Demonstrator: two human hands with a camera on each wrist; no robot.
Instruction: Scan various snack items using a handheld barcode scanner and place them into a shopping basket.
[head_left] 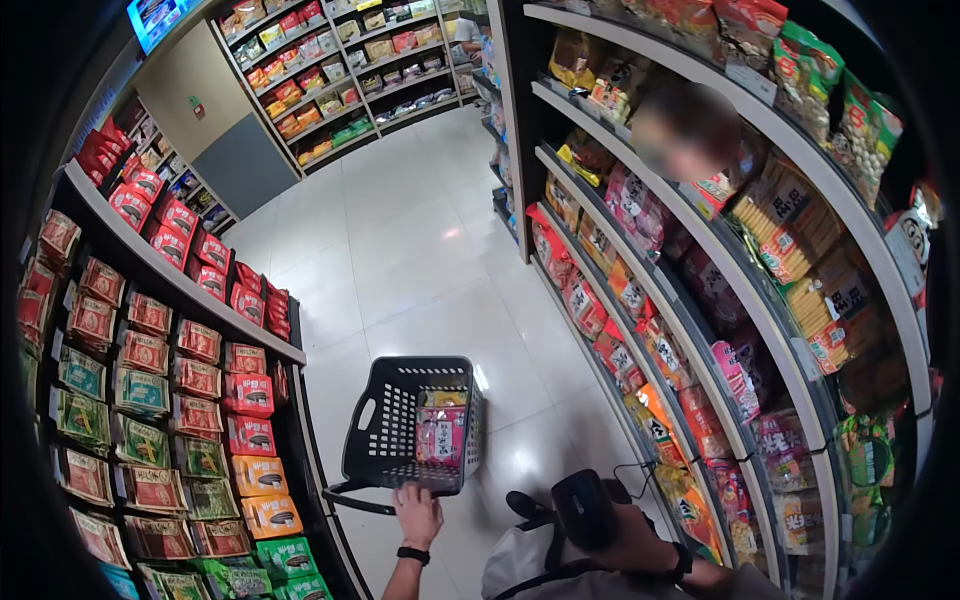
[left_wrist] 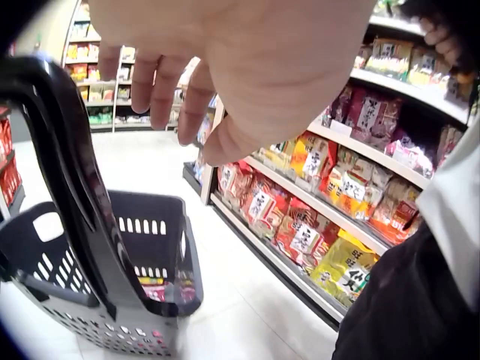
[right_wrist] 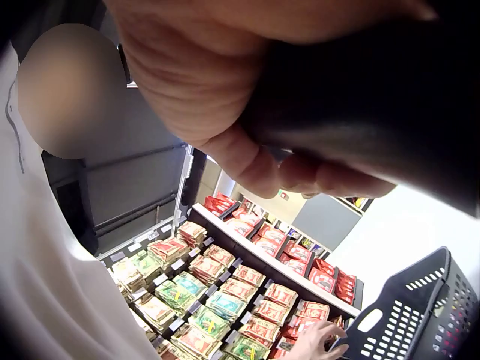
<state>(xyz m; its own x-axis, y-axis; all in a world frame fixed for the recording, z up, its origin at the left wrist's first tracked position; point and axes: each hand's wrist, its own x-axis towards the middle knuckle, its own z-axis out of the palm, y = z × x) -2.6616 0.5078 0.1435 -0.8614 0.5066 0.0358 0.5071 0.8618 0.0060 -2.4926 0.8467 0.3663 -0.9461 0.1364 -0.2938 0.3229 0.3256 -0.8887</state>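
Observation:
A dark grey shopping basket (head_left: 420, 361) with perforated walls is in front of me in the head view. Pink and yellow snack packs (head_left: 440, 436) lie inside it. My left hand (head_left: 418, 516) is at the basket's near end, beside the black handle (head_left: 358, 502). In the left wrist view its fingers extend loosely, and the raised handle (left_wrist: 71, 150) stands apart from the palm. My right hand (head_left: 632, 543) holds a smooth black device (head_left: 582, 510) close to my body; its exact kind cannot be told. The right wrist view shows fingers curled round the device (right_wrist: 360, 97).
On the left, a low shelf (head_left: 180, 265) carries rows of red, green and orange packets. A tall snack shelf (head_left: 640, 260) lines the right side. Between them runs a pale tiled floor (head_left: 400, 230), with more shelves (head_left: 340, 70) at the far end.

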